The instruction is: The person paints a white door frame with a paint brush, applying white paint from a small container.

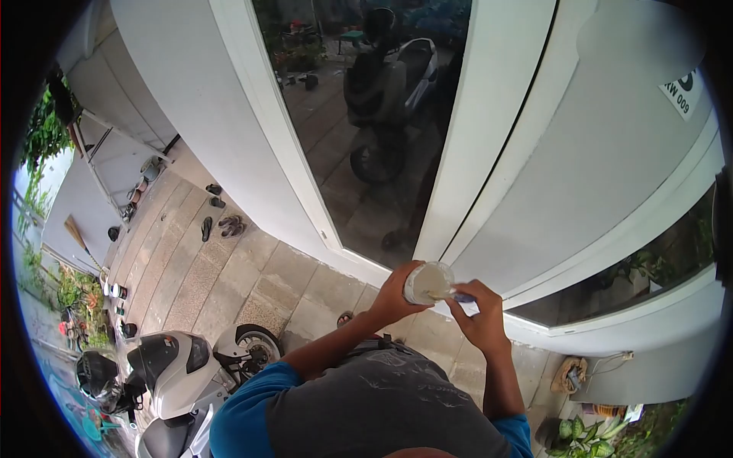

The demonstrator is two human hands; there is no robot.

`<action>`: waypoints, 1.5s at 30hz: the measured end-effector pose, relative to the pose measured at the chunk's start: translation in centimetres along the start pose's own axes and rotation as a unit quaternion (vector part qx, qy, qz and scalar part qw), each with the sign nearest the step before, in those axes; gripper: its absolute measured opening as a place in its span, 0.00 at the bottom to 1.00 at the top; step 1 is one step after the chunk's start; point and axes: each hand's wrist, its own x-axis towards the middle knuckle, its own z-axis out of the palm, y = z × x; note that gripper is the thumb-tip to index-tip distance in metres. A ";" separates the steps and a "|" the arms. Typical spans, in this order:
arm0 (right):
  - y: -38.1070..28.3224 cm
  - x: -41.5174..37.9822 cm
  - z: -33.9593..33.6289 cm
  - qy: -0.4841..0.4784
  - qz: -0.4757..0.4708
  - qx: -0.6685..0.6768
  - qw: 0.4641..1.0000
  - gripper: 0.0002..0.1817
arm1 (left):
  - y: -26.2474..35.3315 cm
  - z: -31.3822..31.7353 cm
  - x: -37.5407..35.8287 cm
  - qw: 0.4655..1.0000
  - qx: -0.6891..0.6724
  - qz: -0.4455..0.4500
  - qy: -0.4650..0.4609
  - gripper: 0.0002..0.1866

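Note:
My left hand (395,296) is wrapped round the side of a small white tub (416,288), held in front of my chest. Pale, whitish stuff that looks like paint lies inside it. The fingers of my right hand (482,311) are closed on the bluish handle of a paintbrush (463,298). Its yellowish far end reaches into the tub, and the bristles are hidden. Just beyond both hands stands a white door frame (450,221) with a dark glass pane (374,153).
A white motor scooter (172,366) is parked on the paving at the left. Sandals (231,225) lie near the wall, and a broom (80,235) leans farther left. A window (626,278) and a leafy plant (584,437) are at the right.

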 end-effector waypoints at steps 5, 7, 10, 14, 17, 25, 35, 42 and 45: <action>-1.1 0.0 -1.8 -0.040 0.034 -0.024 0.998 0.10 | -0.1 0.3 -0.2 1.000 0.014 0.001 -0.025 0.48; -1.0 -0.1 -1.8 -0.012 0.035 -0.016 0.999 0.09 | -0.4 0.5 -0.3 1.000 0.016 0.012 -0.022 0.49; -0.8 0.0 -1.9 0.003 0.035 -0.003 0.999 0.07 | -0.6 0.7 -0.2 1.000 0.010 0.022 -0.020 0.49; -0.8 -0.4 -1.1 0.026 0.048 -0.008 0.998 0.07 | -0.4 0.8 -0.2 0.999 -0.006 0.015 -0.033 0.48; -0.4 -1.0 -0.8 0.042 0.084 0.036 0.995 0.06 | -0.1 0.9 -0.2 0.999 -0.024 -0.003 -0.040 0.48; -0.4 -2.6 -0.9 0.085 0.095 0.021 0.992 0.06 | -0.6 1.0 -0.4 0.999 -0.017 0.013 -0.043 0.48; 1.1 -4.5 0.9 0.197 0.245 0.179 0.932 0.07 | -0.8 0.1 1.2 0.998 -0.029 0.013 -0.047 0.49; -0.8 -4.2 -0.1 0.059 0.256 -0.040 0.964 0.10 | -2.2 -0.1 3.2 0.997 -0.031 0.024 -0.063 0.52; -0.1 -4.5 0.9 0.084 0.255 -0.002 0.963 0.09 | -2.5 0.1 3.7 0.997 -0.046 0.017 -0.065 0.52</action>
